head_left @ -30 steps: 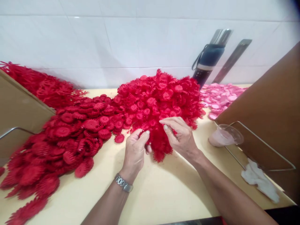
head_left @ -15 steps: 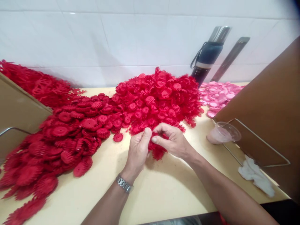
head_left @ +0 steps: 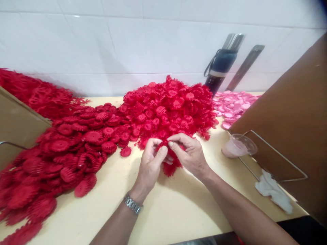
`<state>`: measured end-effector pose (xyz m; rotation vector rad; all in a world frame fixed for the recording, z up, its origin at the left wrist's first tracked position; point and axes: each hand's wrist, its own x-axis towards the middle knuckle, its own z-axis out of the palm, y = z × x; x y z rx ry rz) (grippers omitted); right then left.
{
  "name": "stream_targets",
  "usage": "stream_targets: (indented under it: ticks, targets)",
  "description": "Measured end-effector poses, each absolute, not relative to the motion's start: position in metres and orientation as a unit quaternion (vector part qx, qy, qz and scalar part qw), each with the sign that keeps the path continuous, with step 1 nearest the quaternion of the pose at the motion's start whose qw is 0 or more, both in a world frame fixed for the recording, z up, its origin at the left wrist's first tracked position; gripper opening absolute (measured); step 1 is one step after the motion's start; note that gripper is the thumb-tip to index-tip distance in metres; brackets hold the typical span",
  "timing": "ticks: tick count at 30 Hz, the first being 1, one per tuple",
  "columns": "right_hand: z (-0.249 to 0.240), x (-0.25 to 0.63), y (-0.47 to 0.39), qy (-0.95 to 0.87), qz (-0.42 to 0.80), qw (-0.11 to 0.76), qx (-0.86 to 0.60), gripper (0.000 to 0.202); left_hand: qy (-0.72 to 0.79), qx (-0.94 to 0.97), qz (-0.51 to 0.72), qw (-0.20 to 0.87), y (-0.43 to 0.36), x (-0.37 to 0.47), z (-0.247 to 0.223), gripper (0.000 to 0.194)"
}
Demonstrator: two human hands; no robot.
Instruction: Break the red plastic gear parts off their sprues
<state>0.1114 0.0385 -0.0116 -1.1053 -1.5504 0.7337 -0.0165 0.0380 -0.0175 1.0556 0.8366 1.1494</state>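
My left hand (head_left: pixel 153 156) and my right hand (head_left: pixel 189 153) meet at the middle of the table, fingertips close together. Between them is a red flower-shaped piece (head_left: pixel 165 144) with a fringed edge, pinched by thumb and fingers of both hands and partly hidden by them. More red fringed petals (head_left: pixel 171 168) show just below my fingers; whether I hold these too I cannot tell. Directly behind my hands rises a heap of red fringed flower pieces (head_left: pixel 171 105). A single red disc (head_left: pixel 125 151) lies apart, left of my left hand.
Stacked red notched discs (head_left: pixel 61 146) spread along the left. Red cut strips (head_left: pixel 48 95) lie behind them by a board (head_left: pixel 20 126). At right are pink discs (head_left: pixel 236 105), a dark blue bottle (head_left: pixel 222 64), a plastic cup (head_left: pixel 236 148), a white tissue (head_left: pixel 273 190) and a brown board (head_left: pixel 288 119).
My left fingers have opened out a little and curl around the red piece, with my thumb lowered. The whole view has shifted slightly, so the things appear further left.
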Motion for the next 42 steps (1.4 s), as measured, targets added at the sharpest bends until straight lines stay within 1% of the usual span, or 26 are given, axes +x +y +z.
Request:
stream_targets:
  ticks: [2,5,9,11,15,18,21,23,25,27,30,32,37,39,42]
  targets:
    - [-0.012,0.112,0.041,-0.665,0.244,0.541,-0.454,0.009,0.362,0.461,0.506,0.633,0.039,-0.017,-0.018,0.019]
    - [-0.012,0.112,0.043,-0.681,0.19,0.552,-0.441,0.011,0.37,0.46,0.52,0.616,0.041,-0.017,-0.019,0.021]
    - [-0.014,0.109,0.041,-0.7,0.103,0.557,-0.435,0.013,0.386,0.448,0.562,0.578,0.042,-0.015,-0.021,0.014]
    - [-0.014,0.106,0.039,-0.716,0.087,0.548,-0.423,0.016,0.392,0.448,0.572,0.563,0.042,-0.015,-0.022,0.011]
    - [-0.013,0.104,0.038,-0.732,0.116,0.523,-0.42,0.015,0.413,0.442,0.573,0.552,0.042,-0.015,-0.023,0.01]
    - [-0.013,0.105,0.039,-0.723,0.168,0.495,-0.452,0.011,0.41,0.44,0.567,0.563,0.042,-0.014,-0.022,0.015]
    - [-0.015,0.108,0.041,-0.695,0.239,0.472,-0.488,0.015,0.383,0.436,0.537,0.613,0.04,-0.014,-0.017,0.027]
    - [-0.016,0.109,0.042,-0.684,0.262,0.467,-0.495,0.015,0.365,0.413,0.518,0.654,0.038,-0.014,-0.012,0.026]
    - [-0.016,0.109,0.042,-0.682,0.263,0.469,-0.495,0.014,0.353,0.377,0.521,0.679,0.038,-0.015,-0.008,0.021]
    - [-0.015,0.109,0.042,-0.682,0.262,0.475,-0.491,0.014,0.348,0.353,0.534,0.685,0.039,-0.015,-0.007,0.022]
    - [-0.012,0.111,0.042,-0.694,0.275,0.476,-0.465,0.009,0.357,0.373,0.544,0.661,0.041,-0.016,-0.011,0.022]
    - [-0.009,0.114,0.043,-0.711,0.293,0.462,-0.443,0.004,0.363,0.401,0.545,0.641,0.043,-0.016,-0.015,0.022]
    - [-0.007,0.122,0.049,-0.717,0.351,0.44,-0.41,0.01,0.351,0.434,0.512,0.653,0.044,-0.018,-0.018,0.026]
    - [-0.008,0.123,0.05,-0.723,0.344,0.454,-0.389,0.012,0.355,0.429,0.51,0.656,0.045,-0.019,-0.016,0.028]
    - [-0.008,0.122,0.049,-0.726,0.286,0.497,-0.379,0.009,0.359,0.399,0.531,0.656,0.047,-0.02,-0.013,0.026]
